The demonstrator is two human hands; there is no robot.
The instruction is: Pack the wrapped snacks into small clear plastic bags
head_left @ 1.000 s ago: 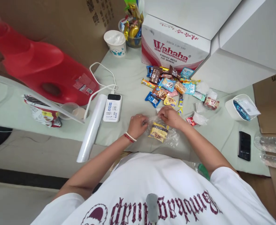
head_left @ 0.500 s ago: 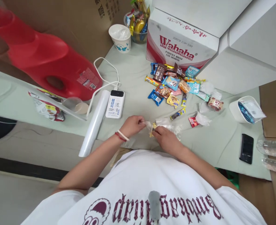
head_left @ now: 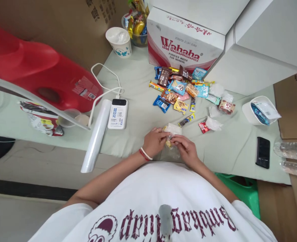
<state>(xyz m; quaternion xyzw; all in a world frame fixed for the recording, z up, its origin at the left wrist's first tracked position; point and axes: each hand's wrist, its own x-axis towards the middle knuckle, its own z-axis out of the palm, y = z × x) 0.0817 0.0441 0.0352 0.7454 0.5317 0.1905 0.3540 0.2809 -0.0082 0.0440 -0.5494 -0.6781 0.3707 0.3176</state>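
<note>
Head view first: what hems us in?

– On our left the red jug (head_left: 37,74) crowds the surface (head_left: 138,84). At the back the Wahaha carton (head_left: 183,43) and a plain white box (head_left: 264,50) wall it off. Open room lies along the near edge, between the white roll (head_left: 95,136) and the black phone (head_left: 263,152).

And our hands?

– Both are drawn in close to our shirt. Our left hand (head_left: 155,141) and right hand (head_left: 186,149) meet fingertip to fingertip, each pinched on the clear bag (head_left: 174,129). It sits between them at the near edge, with a yellow packet showing inside. We cannot tell whether it rests on the pale green cloth.

What lies around it?

– The snack pile (head_left: 178,89) spreads beyond the bag, near the carton and apart from our hands. The power bank (head_left: 118,113) lies just beside the roll, its white cable (head_left: 105,77) looping behind it. A white bowl (head_left: 248,116) sits far right, and a paper cup (head_left: 119,42) stands at the back.
</note>
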